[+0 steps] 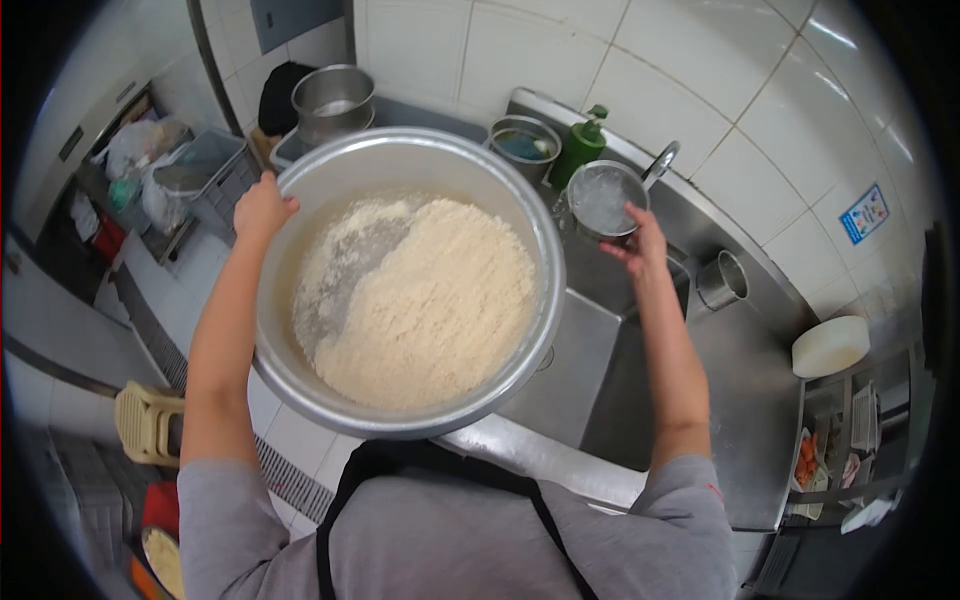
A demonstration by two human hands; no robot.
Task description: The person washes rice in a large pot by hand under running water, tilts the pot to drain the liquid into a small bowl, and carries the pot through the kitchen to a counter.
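Observation:
A large metal basin (548, 300) holds a pale, grainy heap (440, 300) with cloudy water beside it on the left. My left hand (263, 207) grips the basin's upper left rim, thumb on the inside. To the right of the basin, my right hand (642, 243) is closed on the side of a small metal bowl (606, 200) full of bubbly water. This bowl is under the curved faucet (662, 162), and some water splashes at its left edge.
Behind are a green pump bottle (582, 145), a metal pot (525, 146) and stacked pots (333, 103). The sink (570, 370) lies at right, with a metal cup (722, 280) and a white container (831, 346) beyond. A beige stool (148, 423) stands at left.

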